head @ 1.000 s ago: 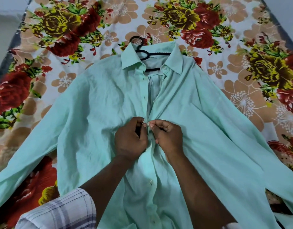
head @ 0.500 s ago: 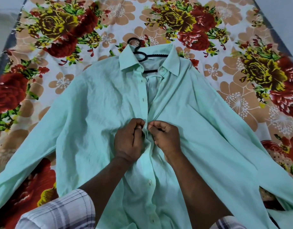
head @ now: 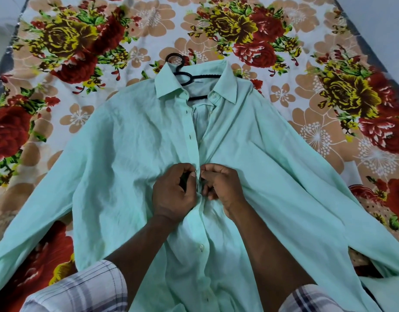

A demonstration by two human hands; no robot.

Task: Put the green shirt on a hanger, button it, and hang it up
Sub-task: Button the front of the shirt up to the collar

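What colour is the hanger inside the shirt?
Black. The hanger peeks out at the green shirt collar, clearest in the head view.

My left hand (head: 173,194): curled, knuckles up, thumb and forefinger pinched shut. My right hand (head: 221,188): curled likewise, fingertips (head: 205,174) pinched, meeting the left's. Both forearms bare, converging; plaid cuffs rolled back.

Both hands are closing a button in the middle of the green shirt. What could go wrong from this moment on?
1. The placket above the left hand and right hand gapes open up to the collar; a button could go into the wrong hole.
2. The green shirt is wrinkled, so pulling may bunch it more.
3. The black hanger lies skewed inside the collar; the shirt might hang crooked when lifted.
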